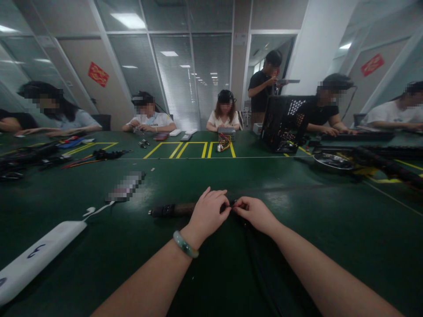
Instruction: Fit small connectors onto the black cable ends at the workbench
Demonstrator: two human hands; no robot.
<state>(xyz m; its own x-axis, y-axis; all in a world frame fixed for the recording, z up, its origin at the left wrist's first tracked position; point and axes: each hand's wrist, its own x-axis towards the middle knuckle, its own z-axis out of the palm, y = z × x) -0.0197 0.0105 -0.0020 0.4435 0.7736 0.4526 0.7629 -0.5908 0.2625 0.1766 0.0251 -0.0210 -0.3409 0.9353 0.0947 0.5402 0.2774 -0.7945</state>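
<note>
On the table [346, 211], left hand [208, 214] and right hand [255, 214] pinch a cable [173, 209] near an unreadable blue logo [35, 251].

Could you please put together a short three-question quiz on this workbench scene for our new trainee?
1. Which wrist wears the green bracelet? A: left. B: right.
2. True or false: the left hand and the right hand both pinch the dark cable lying on the green table with their fingers.
3. Fill in: the white device lies on the person's ____ side.
Key: 1 A; 2 true; 3 left.
</note>
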